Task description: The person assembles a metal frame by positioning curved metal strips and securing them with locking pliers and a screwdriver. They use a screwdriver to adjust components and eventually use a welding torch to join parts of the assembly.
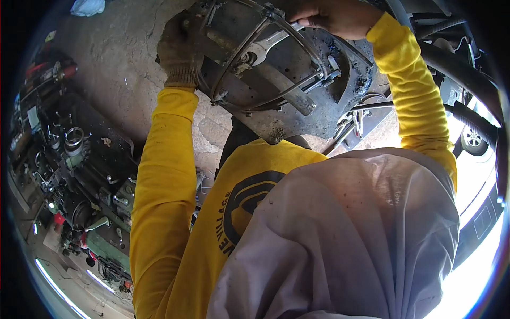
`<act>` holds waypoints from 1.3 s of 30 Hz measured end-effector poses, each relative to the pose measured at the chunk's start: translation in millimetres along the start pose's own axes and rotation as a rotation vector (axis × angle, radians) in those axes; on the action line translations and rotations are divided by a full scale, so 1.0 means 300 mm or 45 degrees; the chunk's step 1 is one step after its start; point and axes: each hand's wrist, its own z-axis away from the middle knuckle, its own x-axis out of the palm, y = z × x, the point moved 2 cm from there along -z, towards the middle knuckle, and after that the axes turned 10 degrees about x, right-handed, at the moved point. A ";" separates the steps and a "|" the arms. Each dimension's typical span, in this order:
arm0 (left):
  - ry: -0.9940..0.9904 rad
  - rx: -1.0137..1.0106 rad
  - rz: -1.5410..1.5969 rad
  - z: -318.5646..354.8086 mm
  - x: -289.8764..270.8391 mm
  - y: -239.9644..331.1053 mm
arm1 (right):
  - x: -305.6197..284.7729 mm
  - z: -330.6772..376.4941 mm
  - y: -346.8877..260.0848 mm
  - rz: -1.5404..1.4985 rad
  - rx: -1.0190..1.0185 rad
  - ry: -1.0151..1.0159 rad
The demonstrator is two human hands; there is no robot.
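Note:
A frame of bent metal rods (pixel 246 43) stands over a dark, worn steel plate (pixel 255 122) at the top of the view. My left hand (pixel 182 50), in a brown knit work glove, is closed at the frame's left side; its fingers are dark and partly hidden. From the upper right, my bare right hand (pixel 336 17) grips the handle end of a wrench (pixel 265 47). The wrench's jaw reaches inside the frame, at a small metal fitting (pixel 243 66). A flat metal bar (pixel 289 90) lies slanting beneath the rods.
On the left, a dark bench (pixel 101 138) is crowded with metal parts and tools. Black pipes (pixel 457 69) and ribbed hose run along the right, with a car wheel (pixel 473 139) beyond. A white crumpled item (pixel 87 7) lies on the concrete floor (pixel 122 58).

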 end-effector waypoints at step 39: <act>0.142 0.108 0.176 0.008 0.011 -0.014 | 0.084 0.285 -0.004 -0.550 0.207 0.547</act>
